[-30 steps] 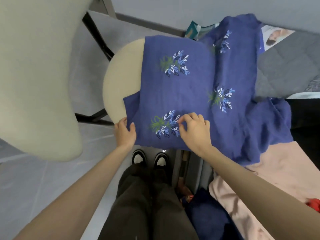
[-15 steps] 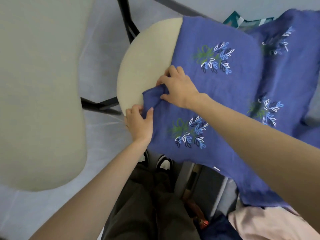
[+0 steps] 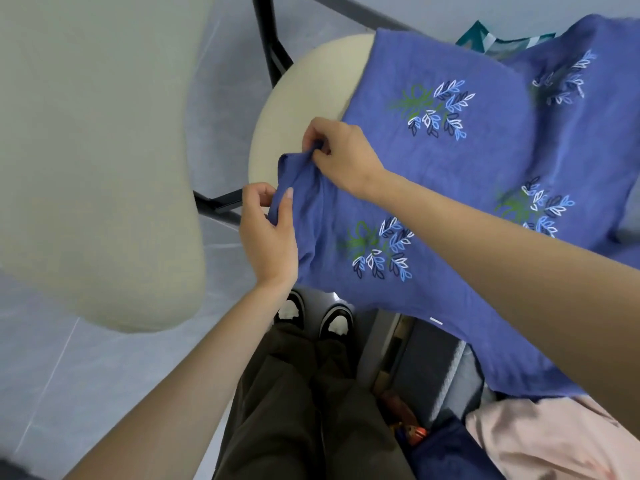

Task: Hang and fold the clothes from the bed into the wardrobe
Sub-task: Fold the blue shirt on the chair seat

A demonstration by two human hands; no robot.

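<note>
**Both hands pinch the corner of the blue leaf-print garment**

Our left thumb lies flat on a bunched fold of blue cloth, with the curled fingers behind it, so the left hand pinches that fold. Just above, the right hand has its fingertips closed on the same raised corner, and its forearm crosses over the fabric. The blue leaf-print garment lies spread across the round cream chair seat. Its near edge hangs off the seat and the rest runs to the right. The cream chair backrest fills the left of the view. Below the hands we see dark trousers and two shoes. A pink cloth and a dark blue cloth lie at lower right.
</note>
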